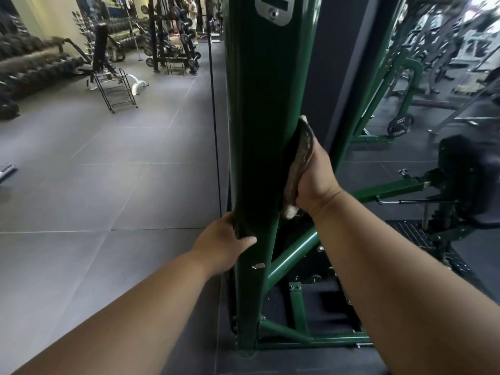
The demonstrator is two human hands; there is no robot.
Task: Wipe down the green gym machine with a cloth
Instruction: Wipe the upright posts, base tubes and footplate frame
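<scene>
Wipe in progress: right hand (315, 175) grips cloth (296, 169) vs. right side of green machine post (257, 109), mid-height. Left hand (224, 246) clasps post lower down, steadying. Lower frame (293, 255) looks still to do; cleaned areas can't be told.

We see a dark grey tiled floor (108, 171) filling the left half of the frame. At upper left, long dumbbell racks (32, 69) run along a pale wall (51, 14); beside them stand a black bench (101, 54) and a plate rack (173, 36). Blurred machines (446, 50) crowd the upper right.
</scene>
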